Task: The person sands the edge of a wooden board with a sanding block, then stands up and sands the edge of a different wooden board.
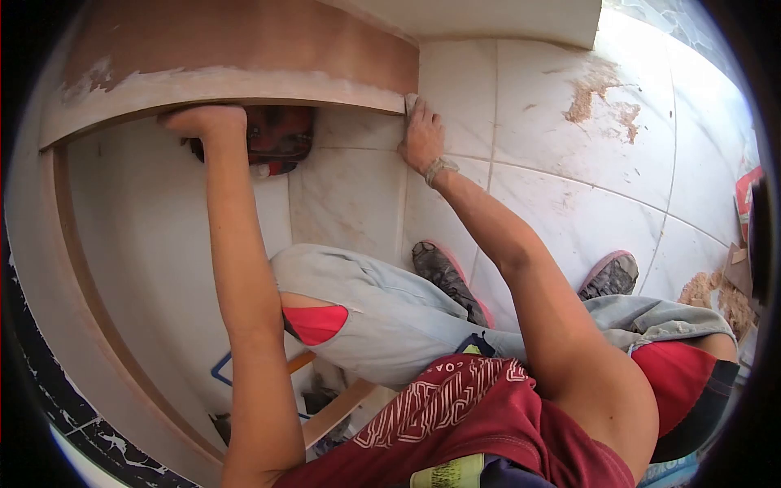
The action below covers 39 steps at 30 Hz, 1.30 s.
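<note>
A wooden panel with a pale, white-smeared edge strip spans the upper left. My left hand reaches to the underside of that strip, its fingers hidden behind it. At the strip's right end, my right hand holds a small pale pad against the edge, fingers bent around it. Just beside my left hand, below the panel, a red and black bag rests inside the cabinet frame.
White floor tiles carry patches of sawdust. A wooden frame side curves down the left. A blue-framed tool and wood pieces lie low inside the frame. Debris sits at far right.
</note>
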Motion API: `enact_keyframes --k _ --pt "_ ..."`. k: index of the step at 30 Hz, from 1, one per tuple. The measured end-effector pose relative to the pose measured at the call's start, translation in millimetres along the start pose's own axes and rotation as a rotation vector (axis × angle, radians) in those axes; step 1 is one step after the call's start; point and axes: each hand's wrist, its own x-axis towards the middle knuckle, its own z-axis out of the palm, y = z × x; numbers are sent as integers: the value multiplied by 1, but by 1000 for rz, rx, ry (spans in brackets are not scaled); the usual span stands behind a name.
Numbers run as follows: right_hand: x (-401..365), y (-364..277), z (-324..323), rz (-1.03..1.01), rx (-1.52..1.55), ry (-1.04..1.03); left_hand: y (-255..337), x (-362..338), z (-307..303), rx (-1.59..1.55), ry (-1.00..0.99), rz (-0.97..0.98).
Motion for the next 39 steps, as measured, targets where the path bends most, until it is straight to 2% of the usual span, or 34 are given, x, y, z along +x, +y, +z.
enact_keyframes --k 2,5,11,20,26,39 --pt "14 -3 2 50 -26 5 0 -3 2 13 33 2" --pt "40 6 10 8 -39 102 -1 -3 2 6 50 8" --pt "38 17 6 -95 47 127 -1 3 -3 6 -6 -10" --pt "29 14 10 -77 -34 146 1 -3 4 20 48 3" --pt "-5 11 2 -93 9 77 7 -13 11 12 70 -17" --pt "-7 10 -2 -72 18 17 5 -9 7 13 53 -11"
